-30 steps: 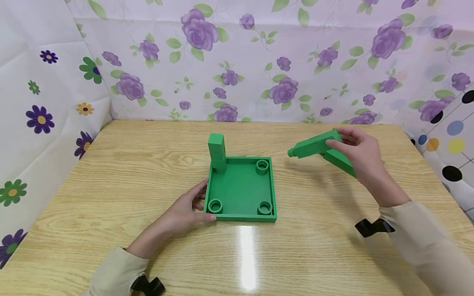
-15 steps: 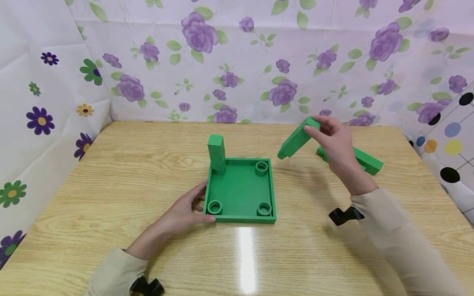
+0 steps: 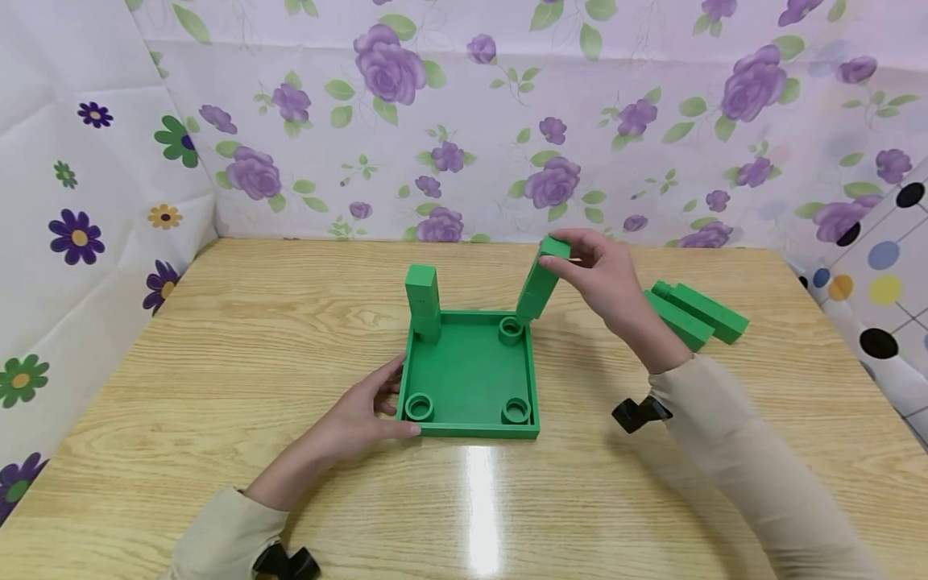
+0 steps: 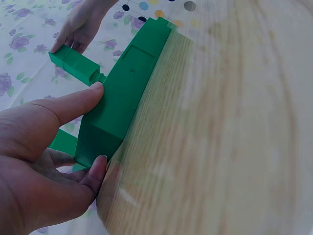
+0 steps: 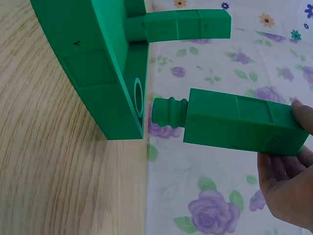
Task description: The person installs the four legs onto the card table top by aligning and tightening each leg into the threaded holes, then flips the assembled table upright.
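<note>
A green square tray (image 3: 474, 370) with a round socket in each corner lies on the table. My left hand (image 3: 355, 419) grips its near left corner, thumb on the front wall, fingers along the left side. One green square post (image 3: 423, 298) stands upright in the far left corner. My right hand (image 3: 598, 278) pinches a second post (image 3: 538, 282) by its top end, tilted, its lower end over the far right socket (image 3: 511, 330). In the right wrist view this post's ridged round plug (image 5: 169, 112) points at the socket ring (image 5: 138, 98), a small gap between them.
Two more green posts (image 3: 677, 318) lie side by side on the wooden table (image 3: 580, 483) at the right. A flowered sheet (image 3: 464, 121) hangs behind the table, with patterned sheets at both sides.
My right hand has carried the post leftward from the right side to above the tray's far right corner, tipping it more upright. My left hand stays on the tray.
</note>
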The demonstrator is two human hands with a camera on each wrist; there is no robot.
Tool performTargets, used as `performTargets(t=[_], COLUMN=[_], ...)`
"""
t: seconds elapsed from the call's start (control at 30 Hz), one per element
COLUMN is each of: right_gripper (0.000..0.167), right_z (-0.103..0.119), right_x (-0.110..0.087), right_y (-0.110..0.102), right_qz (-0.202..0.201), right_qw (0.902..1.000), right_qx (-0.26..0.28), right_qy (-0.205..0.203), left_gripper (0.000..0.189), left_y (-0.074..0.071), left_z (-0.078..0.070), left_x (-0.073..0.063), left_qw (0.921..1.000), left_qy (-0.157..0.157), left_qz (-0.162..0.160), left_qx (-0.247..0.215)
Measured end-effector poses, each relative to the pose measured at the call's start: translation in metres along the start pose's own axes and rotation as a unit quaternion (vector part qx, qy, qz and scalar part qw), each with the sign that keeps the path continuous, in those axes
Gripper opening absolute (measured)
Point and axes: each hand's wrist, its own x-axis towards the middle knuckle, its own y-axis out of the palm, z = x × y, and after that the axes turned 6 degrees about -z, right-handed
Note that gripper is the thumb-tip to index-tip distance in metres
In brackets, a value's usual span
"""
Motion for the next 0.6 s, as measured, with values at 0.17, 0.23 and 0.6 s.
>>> performTargets(t=[0.17, 0.23, 0.6], right_gripper=[0.043, 0.043, 0.042], right_z=[0.003, 0.003, 0.004], right_x=[0.002, 0.003, 0.002], right_y=[0.008, 0.011, 0.021], right_qz=[0.026, 0.036, 0.068], right_qw=[0.9995, 0.9991, 0.9968], right_qx=[-0.018, -0.021, -0.042], right_qy=[-0.007, -0.008, -0.006], left_gripper=[0.098, 0.098, 0.098], left_y=[0.000, 0.000, 0.000], left_z=[0.000, 0.001, 0.001], left_x=[0.000, 0.000, 0.000], left_qw=[1.0000, 1.0000, 1.0000], left_qy=[-0.001, -0.001, 0.004], left_qz=[-0.001, -0.001, 0.000], left_qx=[0.002, 0.002, -0.001])
